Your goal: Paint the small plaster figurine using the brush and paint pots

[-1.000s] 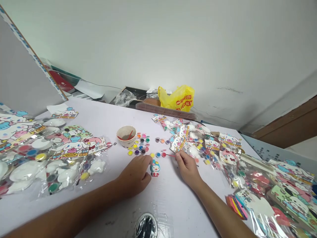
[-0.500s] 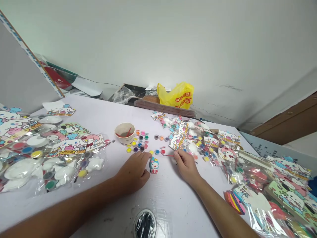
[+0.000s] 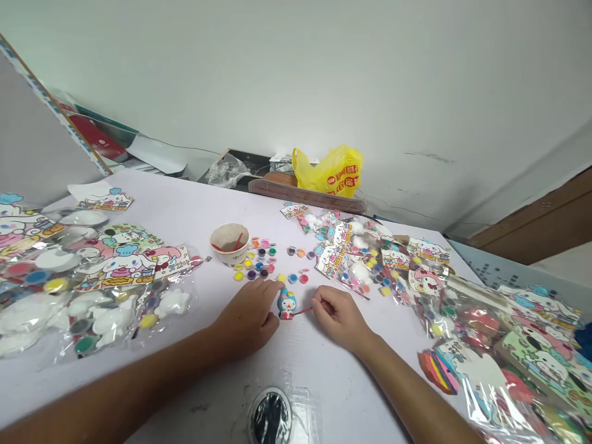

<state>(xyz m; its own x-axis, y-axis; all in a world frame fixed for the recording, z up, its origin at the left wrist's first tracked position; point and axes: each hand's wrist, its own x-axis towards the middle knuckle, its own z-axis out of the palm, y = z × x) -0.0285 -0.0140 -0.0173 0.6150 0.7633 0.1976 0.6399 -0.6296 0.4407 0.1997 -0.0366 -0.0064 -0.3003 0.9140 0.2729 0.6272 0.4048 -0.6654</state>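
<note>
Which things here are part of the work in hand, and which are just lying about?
In use:
painted figurine, beside the left hand
thin red brush, in the right hand
likely, loose paint pots and bowl

Lying about:
yellow bag
bagged kits
round black object

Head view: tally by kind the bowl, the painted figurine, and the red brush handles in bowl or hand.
Bowl: 1
Painted figurine: 1
Red brush handles: 3 (2 in the bowl, 1 in the right hand)
Total: 5
</note>
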